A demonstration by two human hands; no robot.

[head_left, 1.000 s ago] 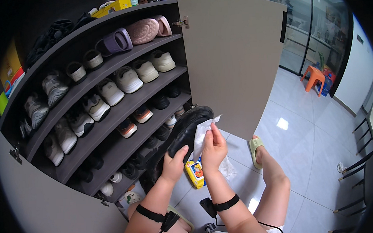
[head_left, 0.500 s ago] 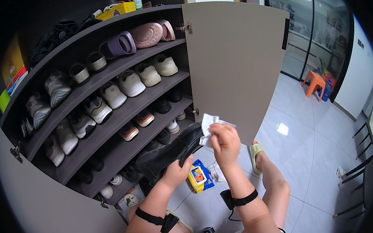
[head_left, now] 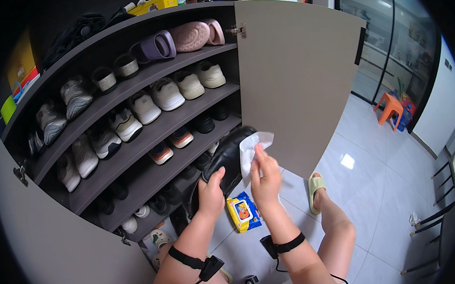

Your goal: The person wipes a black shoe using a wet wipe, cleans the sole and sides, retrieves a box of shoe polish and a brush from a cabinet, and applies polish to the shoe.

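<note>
A black leather shoe (head_left: 229, 153) is held up in front of the cabinet, its toe pointing up and away from me. My left hand (head_left: 211, 193) grips it near the heel opening, thumb on the near side. My right hand (head_left: 265, 180) holds a white wipe (head_left: 247, 150) at the right side of the shoe's front part. Part of the wipe sticks up past my fingers. On the tiles below lies a yellow and blue pack of wipes (head_left: 243, 212). Another black shoe (head_left: 179, 220) stands beside my left forearm, partly hidden.
An open shoe cabinet (head_left: 132, 85) with several shelves of shoes fills the left. Its right door (head_left: 296, 82) stands swung out ahead, and the left door (head_left: 62, 228) is near me. An orange stool (head_left: 389, 109) and chairs (head_left: 433, 234) are to the right.
The shoe has been turned from lying slantwise with its sole side showing to toe upward. My right hand has moved down slightly with the wipe, and my view has shifted left.
</note>
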